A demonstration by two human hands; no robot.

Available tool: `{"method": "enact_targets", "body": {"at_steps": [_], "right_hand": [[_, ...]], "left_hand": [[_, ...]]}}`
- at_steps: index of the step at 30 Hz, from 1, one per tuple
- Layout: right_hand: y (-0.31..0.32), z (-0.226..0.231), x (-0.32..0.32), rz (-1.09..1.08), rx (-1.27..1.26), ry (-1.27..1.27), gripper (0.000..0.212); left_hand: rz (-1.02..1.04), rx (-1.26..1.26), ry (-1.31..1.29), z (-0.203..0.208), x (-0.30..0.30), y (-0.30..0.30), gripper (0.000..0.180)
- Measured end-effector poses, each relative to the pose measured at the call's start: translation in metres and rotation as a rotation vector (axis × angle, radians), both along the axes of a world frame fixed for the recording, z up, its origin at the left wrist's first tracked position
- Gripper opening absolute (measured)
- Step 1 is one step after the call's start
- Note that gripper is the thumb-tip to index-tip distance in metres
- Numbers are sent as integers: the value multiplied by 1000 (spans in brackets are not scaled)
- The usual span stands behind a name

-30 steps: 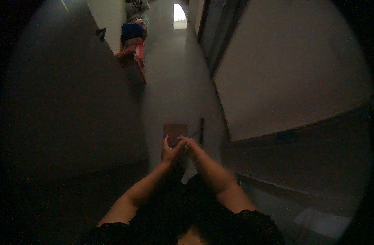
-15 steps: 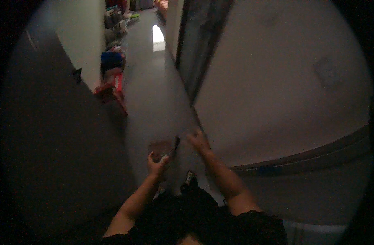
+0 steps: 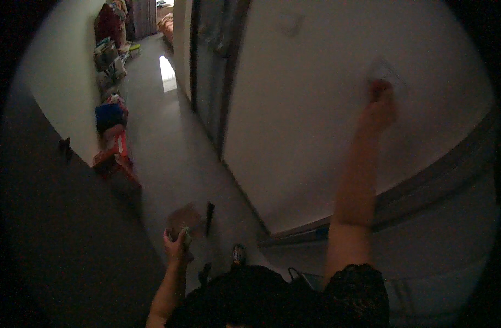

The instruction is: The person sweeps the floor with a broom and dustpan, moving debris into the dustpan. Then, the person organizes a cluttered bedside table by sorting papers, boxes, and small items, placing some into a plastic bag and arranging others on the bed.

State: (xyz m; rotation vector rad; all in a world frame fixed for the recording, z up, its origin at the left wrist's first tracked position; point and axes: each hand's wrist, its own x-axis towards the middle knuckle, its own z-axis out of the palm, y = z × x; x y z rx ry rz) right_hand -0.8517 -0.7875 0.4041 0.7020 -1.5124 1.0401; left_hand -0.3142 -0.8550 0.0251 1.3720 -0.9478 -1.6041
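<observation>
My left hand (image 3: 177, 244) is closed round a brownish flat rectangular thing (image 3: 186, 217), low over the floor. Dim light hides what kind it is. Close to its right is a thin dark stick-like piece (image 3: 209, 218); whether it belongs to the same thing I cannot tell. My right arm stretches up to the right wall, where my right hand (image 3: 382, 109) is at a pale square switch plate (image 3: 391, 71). Its fingers are smeared and dark, so their shape does not show.
A narrow passage floor (image 3: 157, 131) runs ahead. Along the left wall stand a red box or stool (image 3: 116, 156), a blue bundle (image 3: 109, 116) and piled cloth and bags (image 3: 109, 52). A dark-framed doorway (image 3: 212, 65) opens on the right. A dark door panel (image 3: 70, 229) fills the near left.
My right hand has risen from above the floor to the switch plate on the right wall. The view has turned right. My left hand keeps the brownish flat thing.
</observation>
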Motion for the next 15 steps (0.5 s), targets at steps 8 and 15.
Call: {"method": "enact_targets", "body": {"at_steps": [8,15], "right_hand": [[-85,-141,168,1068,-112,-1088,19],[-77,-397,390,1172,1257,-2140,63]], "left_hand": [[52,35,-84,15,-8,-25,73],[-37,-147,-24,-50,-9,-28,67]]}}
